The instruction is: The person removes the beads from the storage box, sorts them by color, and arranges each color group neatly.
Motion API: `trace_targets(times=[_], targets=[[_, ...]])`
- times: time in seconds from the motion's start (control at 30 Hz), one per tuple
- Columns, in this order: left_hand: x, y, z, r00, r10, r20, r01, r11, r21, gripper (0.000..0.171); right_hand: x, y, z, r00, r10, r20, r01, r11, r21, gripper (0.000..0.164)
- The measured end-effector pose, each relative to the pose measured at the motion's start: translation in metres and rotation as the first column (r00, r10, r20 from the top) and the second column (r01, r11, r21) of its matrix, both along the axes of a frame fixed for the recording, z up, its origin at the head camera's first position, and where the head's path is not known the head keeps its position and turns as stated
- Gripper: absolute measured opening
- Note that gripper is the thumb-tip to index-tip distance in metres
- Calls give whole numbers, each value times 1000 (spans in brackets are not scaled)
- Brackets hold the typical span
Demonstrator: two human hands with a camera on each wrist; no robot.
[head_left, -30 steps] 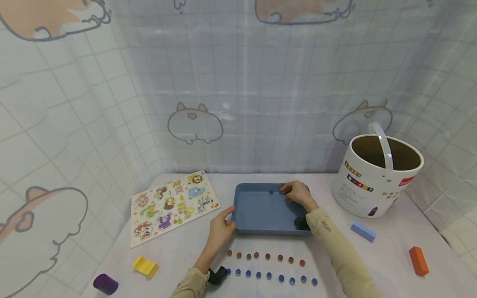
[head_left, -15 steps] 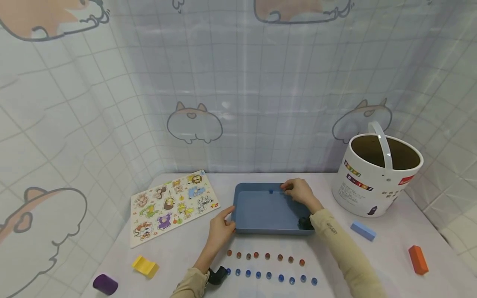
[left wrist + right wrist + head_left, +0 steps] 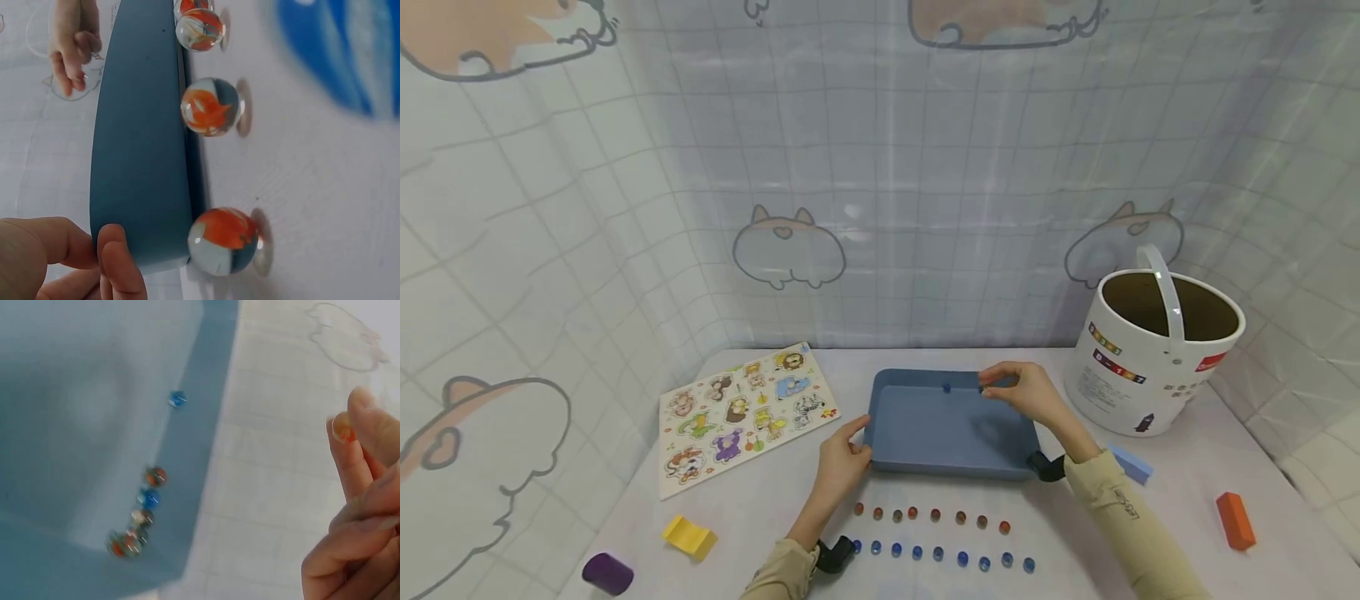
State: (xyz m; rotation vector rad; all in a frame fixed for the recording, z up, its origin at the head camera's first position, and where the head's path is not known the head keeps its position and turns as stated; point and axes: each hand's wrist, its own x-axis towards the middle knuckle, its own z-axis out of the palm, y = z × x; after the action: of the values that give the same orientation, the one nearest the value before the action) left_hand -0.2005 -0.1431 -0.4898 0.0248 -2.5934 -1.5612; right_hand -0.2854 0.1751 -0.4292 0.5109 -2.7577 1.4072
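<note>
A blue rectangular tray [image 3: 925,429] lies in the middle of the table. My left hand [image 3: 840,460] grips its near left corner, thumb and fingers around the wall in the left wrist view. Over the tray's far right side, my right hand [image 3: 1022,392] pinches a clear marble with orange in it [image 3: 343,427] between thumb and finger. Inside the tray, a lone blue marble [image 3: 177,399] sits along one wall. Farther down, several mixed marbles [image 3: 149,499] cluster toward a corner. The right wrist view is somewhat blurred.
Before the tray run a row of orange marbles [image 3: 935,515] and a row of blue marbles [image 3: 937,553]. An animal puzzle board [image 3: 747,417] lies left, with yellow [image 3: 689,538] and purple [image 3: 607,573] blocks nearby. Right are a white bucket [image 3: 1120,392], a blue block [image 3: 1131,464] and an orange block [image 3: 1236,522].
My right hand has moved right and up from the tray's far wall, a marble between its fingertips. The left hand stays at the tray's corner.
</note>
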Motion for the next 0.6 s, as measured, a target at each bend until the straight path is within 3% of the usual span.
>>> trace_targets(times=[0.17, 0.3, 0.47, 0.6], targets=[[0, 1, -1, 1000, 6, 0, -6, 1000, 5, 55, 15, 19, 11, 1000, 23, 21, -21, 994, -108, 26], [-1, 1, -2, 1000, 7, -2, -7, 1000, 3, 54, 33, 34, 11, 998, 52, 47, -44, 987, -151, 31], [-1, 1, -2, 1000, 6, -9, -6, 1000, 2, 55, 64, 49, -7, 985, 94, 148, -66, 980, -185, 36], [-1, 1, 0, 1000, 10, -10, -10, 1000, 1, 56, 82, 58, -26, 951, 215, 223, -146, 946, -288, 27]])
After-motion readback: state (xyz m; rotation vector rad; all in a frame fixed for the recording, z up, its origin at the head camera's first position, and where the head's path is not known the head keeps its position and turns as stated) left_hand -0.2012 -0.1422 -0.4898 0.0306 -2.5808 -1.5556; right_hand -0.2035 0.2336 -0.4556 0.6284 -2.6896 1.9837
